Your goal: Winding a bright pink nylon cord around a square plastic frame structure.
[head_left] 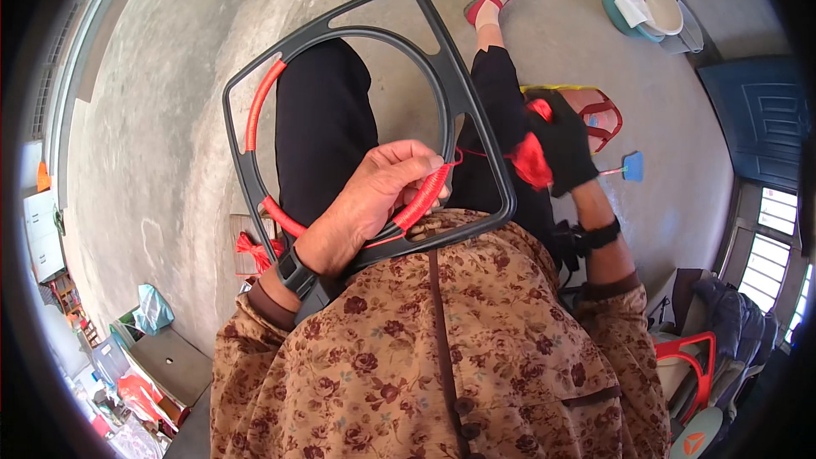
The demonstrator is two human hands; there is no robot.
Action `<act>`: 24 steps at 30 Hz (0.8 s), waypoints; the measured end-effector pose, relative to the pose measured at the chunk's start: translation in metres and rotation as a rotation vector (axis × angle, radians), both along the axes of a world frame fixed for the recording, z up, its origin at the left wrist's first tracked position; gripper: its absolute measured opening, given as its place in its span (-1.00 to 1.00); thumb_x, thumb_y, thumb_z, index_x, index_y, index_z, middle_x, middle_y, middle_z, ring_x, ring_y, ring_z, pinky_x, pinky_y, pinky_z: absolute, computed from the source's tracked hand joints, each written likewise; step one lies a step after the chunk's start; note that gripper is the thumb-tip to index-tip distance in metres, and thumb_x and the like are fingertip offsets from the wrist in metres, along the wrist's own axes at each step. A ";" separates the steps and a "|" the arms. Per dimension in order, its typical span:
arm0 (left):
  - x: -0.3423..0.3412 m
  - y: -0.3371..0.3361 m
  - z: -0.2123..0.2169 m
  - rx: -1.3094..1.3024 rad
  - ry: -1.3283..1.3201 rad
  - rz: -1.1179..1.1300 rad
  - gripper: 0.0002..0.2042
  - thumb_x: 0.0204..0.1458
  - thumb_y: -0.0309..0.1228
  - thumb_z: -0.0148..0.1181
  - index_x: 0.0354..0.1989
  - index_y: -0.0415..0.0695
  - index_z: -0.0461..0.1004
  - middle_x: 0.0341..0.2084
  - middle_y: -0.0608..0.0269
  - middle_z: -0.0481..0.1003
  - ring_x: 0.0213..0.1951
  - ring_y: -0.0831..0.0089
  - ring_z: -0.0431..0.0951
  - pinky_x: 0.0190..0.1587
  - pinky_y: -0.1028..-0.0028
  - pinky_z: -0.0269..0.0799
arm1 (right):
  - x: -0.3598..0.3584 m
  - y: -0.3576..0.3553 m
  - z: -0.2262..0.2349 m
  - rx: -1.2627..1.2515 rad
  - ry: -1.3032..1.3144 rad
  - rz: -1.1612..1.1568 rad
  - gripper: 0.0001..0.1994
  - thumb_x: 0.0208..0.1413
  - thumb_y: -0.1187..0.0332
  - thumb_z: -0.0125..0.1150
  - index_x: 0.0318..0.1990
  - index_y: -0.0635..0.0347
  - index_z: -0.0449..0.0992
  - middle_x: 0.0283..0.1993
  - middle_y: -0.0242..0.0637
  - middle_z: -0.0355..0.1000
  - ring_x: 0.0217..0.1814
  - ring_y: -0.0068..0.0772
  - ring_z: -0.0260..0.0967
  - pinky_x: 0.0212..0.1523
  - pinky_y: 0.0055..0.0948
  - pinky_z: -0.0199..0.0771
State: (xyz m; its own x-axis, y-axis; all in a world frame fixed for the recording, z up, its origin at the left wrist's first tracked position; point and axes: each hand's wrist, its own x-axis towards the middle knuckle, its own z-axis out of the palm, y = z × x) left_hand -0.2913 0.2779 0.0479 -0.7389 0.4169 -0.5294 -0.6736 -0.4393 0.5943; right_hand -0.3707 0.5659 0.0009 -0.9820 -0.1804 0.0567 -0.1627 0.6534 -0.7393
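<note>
A black frame (468,102), roughly square with a round ring inside, rests across my lap. Red cord (421,201) is wound tightly around parts of the ring, at the left, lower left and lower right. My bare left hand (381,183) pinches the ring at the lower right winding, thumb on top near the cord's end. My right hand (561,140), in a black glove, is off to the right of the frame, closed around a bundle of red cord (531,161). A thin red strand runs from the winding toward that bundle.
A yellow-edged bag with red straps (602,119) lies on the floor beyond my right hand, with a small blue brush-like thing (632,166) nearby. Basins (625,17) stand at the far right. A red-armed chair (701,365) is at my right; a red ribbon bundle (253,253) lies at left.
</note>
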 end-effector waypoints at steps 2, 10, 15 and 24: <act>0.001 0.001 0.002 0.046 -0.020 -0.034 -0.88 0.14 -0.40 0.17 -0.32 -0.20 0.52 -0.51 0.16 0.58 -0.52 0.52 0.59 -0.45 0.56 0.54 | -0.014 -0.046 0.007 -0.365 -0.027 -0.109 -0.75 0.10 0.45 0.17 -0.06 0.27 0.48 -0.12 -0.29 0.50 -0.11 -0.46 0.46 -0.15 -0.50 0.42; 0.007 0.000 -0.002 0.090 -0.135 -0.059 -0.86 0.14 -0.40 0.20 -0.29 -0.24 0.51 -0.46 0.19 0.58 -0.46 0.47 0.61 -0.39 0.54 0.56 | 0.003 -0.089 0.024 -1.230 -0.916 0.040 -0.77 0.10 0.45 0.18 -0.08 0.26 0.50 -0.18 -0.33 0.51 -0.17 -0.53 0.46 -0.22 -0.55 0.42; 0.007 0.001 -0.017 0.346 -0.078 0.149 -0.89 0.10 -0.48 0.22 -0.26 -0.26 0.53 -0.42 0.26 0.57 -0.38 0.55 0.59 -0.25 0.59 0.53 | 0.011 -0.089 0.036 -1.220 -0.927 0.115 -0.78 0.12 0.43 0.19 -0.08 0.27 0.49 -0.20 -0.33 0.50 -0.20 -0.55 0.44 -0.22 -0.57 0.41; 0.006 0.004 -0.012 -0.004 0.122 0.064 -0.89 0.16 -0.42 0.17 -0.30 -0.20 0.53 -0.46 0.29 0.56 -0.40 0.55 0.60 -0.29 0.53 0.55 | 0.033 -0.081 0.071 -1.000 -0.817 0.143 -0.77 0.14 0.39 0.19 -0.08 0.29 0.49 -0.27 -0.35 0.48 -0.26 -0.63 0.40 -0.23 -0.60 0.40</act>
